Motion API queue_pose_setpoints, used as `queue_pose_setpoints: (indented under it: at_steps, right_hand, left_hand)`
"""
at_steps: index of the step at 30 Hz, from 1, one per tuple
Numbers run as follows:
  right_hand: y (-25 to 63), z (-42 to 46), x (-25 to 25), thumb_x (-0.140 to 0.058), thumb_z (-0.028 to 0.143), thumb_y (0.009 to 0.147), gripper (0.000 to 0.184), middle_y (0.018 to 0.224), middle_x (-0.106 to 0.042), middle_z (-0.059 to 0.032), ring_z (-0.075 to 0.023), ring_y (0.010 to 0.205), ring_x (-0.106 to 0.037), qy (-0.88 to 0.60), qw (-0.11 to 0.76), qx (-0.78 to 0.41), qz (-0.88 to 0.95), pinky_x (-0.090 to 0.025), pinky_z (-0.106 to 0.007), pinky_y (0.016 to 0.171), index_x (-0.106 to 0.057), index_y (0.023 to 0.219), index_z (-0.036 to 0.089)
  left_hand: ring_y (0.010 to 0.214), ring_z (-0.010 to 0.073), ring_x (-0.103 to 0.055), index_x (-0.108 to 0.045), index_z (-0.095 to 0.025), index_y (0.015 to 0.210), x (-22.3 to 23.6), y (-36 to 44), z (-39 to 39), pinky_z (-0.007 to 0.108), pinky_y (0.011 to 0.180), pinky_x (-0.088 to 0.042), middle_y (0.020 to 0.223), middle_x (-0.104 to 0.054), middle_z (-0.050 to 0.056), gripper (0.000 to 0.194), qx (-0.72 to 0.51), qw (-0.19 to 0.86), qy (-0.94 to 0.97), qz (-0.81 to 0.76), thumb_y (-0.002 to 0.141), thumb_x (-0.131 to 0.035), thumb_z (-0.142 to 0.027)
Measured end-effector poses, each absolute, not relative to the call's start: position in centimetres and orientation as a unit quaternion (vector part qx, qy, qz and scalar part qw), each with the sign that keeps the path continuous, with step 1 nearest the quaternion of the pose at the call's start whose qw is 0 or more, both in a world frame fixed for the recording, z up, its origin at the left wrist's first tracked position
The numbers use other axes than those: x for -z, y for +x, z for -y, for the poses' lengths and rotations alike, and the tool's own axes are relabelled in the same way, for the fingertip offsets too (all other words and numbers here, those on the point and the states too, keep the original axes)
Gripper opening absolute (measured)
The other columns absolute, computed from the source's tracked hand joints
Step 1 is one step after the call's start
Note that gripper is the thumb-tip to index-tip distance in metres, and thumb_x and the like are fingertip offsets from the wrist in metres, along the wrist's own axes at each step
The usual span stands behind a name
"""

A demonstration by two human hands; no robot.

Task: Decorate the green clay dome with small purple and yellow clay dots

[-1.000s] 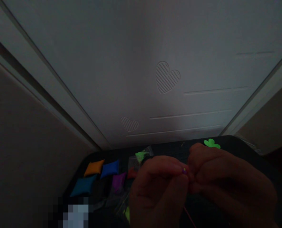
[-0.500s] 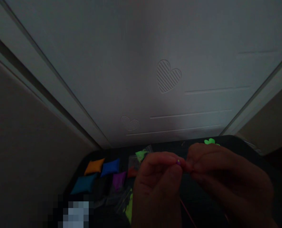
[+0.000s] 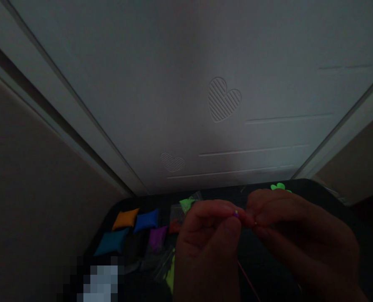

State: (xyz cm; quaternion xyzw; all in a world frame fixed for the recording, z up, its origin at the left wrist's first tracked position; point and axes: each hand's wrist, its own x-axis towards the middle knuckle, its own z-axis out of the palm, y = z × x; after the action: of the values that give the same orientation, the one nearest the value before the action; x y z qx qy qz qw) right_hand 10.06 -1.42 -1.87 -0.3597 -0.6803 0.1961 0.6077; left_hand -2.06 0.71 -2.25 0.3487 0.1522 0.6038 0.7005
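Note:
Dim light makes details hard to read. My left hand [image 3: 210,243] is closed, its thumb and forefinger pinching a small purple ball with a yellowish spot [image 3: 236,214]. Close beside it on the right, my right hand [image 3: 302,239] is closed too, thumb and forefinger pressed together at the left fingertips. A tiny pale speck shows at that pinch, but what it holds is too small and dark to name. Below the hands runs a thin reddish strand [image 3: 248,280]; where its upper end goes is hidden by my left hand.
On the dark table [image 3: 230,195] lie orange [image 3: 125,219], blue [image 3: 146,220], teal [image 3: 111,242] and purple [image 3: 158,238] packets. Near my left hand are clear bags with green [image 3: 186,204], red [image 3: 174,227] and yellow-green [image 3: 170,274] contents. A bright green lobed piece [image 3: 278,186] lies behind my right hand. A white panel [image 3: 174,105] rises behind.
My right fingertips have shifted very slightly, and a pale speck now shows at their pinch. My left hand keeps its hold on the purple ball. The view has moved a little.

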Motion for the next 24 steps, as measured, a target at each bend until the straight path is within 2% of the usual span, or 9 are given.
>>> queue_pose_setpoints:
  at_steps: [18, 24]
  right_hand:
    - [9.96, 1.35, 1.42, -0.056, 0.003, 0.069, 0.02, 0.073, -0.06, 0.0022, -0.0102, 0.069, -0.057, -0.364, 0.603, -0.177, 0.687, -0.047, -0.023, 0.06, -0.057, 0.078, 0.021]
    - [9.92, 1.42, 1.42, -0.055, 0.004, 0.069, 0.018, 0.072, -0.06, 0.0025, -0.009, 0.069, -0.057, -0.367, 0.607, -0.172, 0.683, -0.047, -0.021, 0.061, -0.057, 0.075, 0.021]
  left_hand:
    - [0.065, 0.0086, -0.063, -0.068, -0.028, 0.071, 2.14, -2.14, -0.76, 0.018, 0.063, -0.053, 0.069, -0.066, -0.004, 0.01, -0.6, 0.696, 0.357, -0.166, 0.068, -0.069, -0.018]
    - [0.068, 0.006, -0.062, -0.068, -0.027, 0.074, 2.26, -2.33, -0.73, 0.014, 0.067, -0.051, 0.071, -0.067, -0.006, 0.011, -0.596, 0.7, 0.364, -0.149, 0.071, -0.067, -0.017]
